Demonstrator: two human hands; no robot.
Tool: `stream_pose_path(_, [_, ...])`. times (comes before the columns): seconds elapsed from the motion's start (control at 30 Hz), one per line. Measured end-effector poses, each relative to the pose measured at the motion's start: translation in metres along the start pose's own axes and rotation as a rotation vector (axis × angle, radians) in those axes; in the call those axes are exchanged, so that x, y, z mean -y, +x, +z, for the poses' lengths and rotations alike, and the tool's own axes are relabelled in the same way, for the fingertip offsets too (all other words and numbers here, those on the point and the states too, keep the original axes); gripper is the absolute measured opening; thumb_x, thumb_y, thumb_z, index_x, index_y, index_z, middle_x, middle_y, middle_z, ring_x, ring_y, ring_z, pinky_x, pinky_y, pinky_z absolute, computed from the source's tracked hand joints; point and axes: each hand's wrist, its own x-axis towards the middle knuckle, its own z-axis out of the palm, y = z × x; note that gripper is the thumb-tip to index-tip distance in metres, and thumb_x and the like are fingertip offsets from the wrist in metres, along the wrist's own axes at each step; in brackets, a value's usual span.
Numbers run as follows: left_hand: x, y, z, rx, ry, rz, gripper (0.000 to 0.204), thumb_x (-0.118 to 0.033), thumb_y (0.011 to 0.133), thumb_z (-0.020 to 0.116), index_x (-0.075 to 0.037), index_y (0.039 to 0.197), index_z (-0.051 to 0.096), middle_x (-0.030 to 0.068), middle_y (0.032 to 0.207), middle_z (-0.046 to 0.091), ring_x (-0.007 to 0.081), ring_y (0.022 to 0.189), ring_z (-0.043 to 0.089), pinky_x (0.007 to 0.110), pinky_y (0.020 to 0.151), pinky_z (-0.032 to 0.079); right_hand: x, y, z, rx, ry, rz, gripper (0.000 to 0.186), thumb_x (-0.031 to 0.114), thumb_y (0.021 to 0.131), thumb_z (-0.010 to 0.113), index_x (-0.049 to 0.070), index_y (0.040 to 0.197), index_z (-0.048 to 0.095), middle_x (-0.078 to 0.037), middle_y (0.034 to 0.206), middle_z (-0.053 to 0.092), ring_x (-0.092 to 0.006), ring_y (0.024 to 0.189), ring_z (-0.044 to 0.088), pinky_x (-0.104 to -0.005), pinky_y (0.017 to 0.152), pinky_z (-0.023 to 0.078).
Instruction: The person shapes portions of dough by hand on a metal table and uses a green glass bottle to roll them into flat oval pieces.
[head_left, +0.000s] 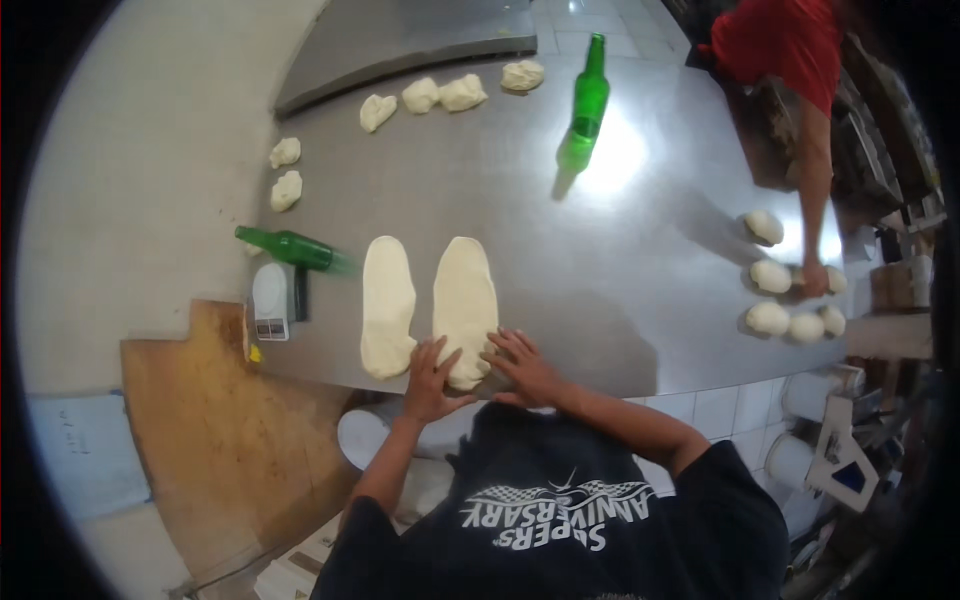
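Two long, flattened pieces of dough lie side by side on the steel table in front of me, their long sides running away from me. At the near end of the right dough strip, my left hand rests on its left edge with fingers spread. Across from it, the outstretched fingers of my right hand touch the strip's right edge. That near end looks slightly bunched between my hands. The left dough strip lies flat, its lower right edge close by my left fingertips.
A green bottle lies left beside a small white scale; another green bottle is farther back. Several dough lumps line the steel table's far and left edges. At right, a co-worker's hand reaches among dough balls.
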Motion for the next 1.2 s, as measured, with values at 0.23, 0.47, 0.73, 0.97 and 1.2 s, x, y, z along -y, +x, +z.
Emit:
stream_pose_path(0.23, [0.056, 0.028, -0.011, 0.050, -0.249, -0.030, 0.061, -0.032, 0.074, 0.097, -0.015, 0.129, 0.078, 0.0095, 0.131, 0.071, 0.0321, 0.128, 0.064, 0.043, 0.107, 0.056, 0.007, 0.035, 0.043, 0.004, -0.027, 0.161, 0.052, 0.025, 0.090, 0.082, 0.014, 0.138, 0.066, -0.011, 0.152, 0.060, -0.0350, 0.155, 0.044, -0.0589, 0.130, 0.028])
stream_pose_path(0.47, [0.044, -0.012, 0.039, -0.210, -0.191, 0.062, 0.058, -0.043, 0.099, 0.074, -0.008, 0.145, 0.066, 0.0205, 0.155, 0.057, 0.0481, 0.146, 0.047, 0.057, 0.121, 0.040, 0.053, 0.032, 0.096, -0.217, -0.164, 0.270, 0.052, 0.016, 0.103, 0.065, 0.012, 0.154, 0.058, -0.016, 0.161, 0.053, -0.0387, 0.159, 0.037, -0.0616, 0.132, 0.020])
stream_pose_path(0.73, [0.037, 0.069, 0.039, -0.240, -0.187, 0.026, 0.065, -0.042, 0.113, 0.047, 0.004, 0.159, 0.047, 0.0303, 0.170, 0.036, 0.0510, 0.159, 0.030, 0.060, 0.130, 0.024, 0.024, 0.103, 0.088, -0.471, -0.335, 0.388, 0.044, 0.015, 0.106, 0.058, 0.001, 0.147, 0.062, -0.029, 0.160, 0.050, -0.0494, 0.154, 0.041, -0.0603, 0.128, 0.028])
stream_pose_path(0.97, [0.063, 0.110, 0.033, -0.403, -0.616, -0.057, 0.056, -0.040, 0.111, 0.052, -0.002, 0.150, 0.061, 0.0275, 0.161, 0.051, 0.0483, 0.153, 0.043, 0.057, 0.127, 0.032, -0.003, 0.136, 0.070, -0.810, 0.089, 0.479, 0.030, 0.005, 0.106, 0.060, -0.001, 0.133, 0.071, -0.026, 0.141, 0.068, -0.0483, 0.137, 0.060, -0.0521, 0.118, 0.047])
stream_pose_path(1.2, [0.041, 0.093, 0.036, -0.282, -0.227, -0.052, 0.051, -0.037, 0.112, 0.049, -0.009, 0.151, 0.063, 0.0219, 0.163, 0.052, 0.0466, 0.155, 0.041, 0.056, 0.126, 0.033, 0.017, 0.129, 0.087, -0.748, -0.242, 0.503, 0.028, 0.012, 0.107, 0.061, -0.003, 0.128, 0.074, -0.026, 0.142, 0.068, -0.0490, 0.141, 0.057, -0.0506, 0.119, 0.047])
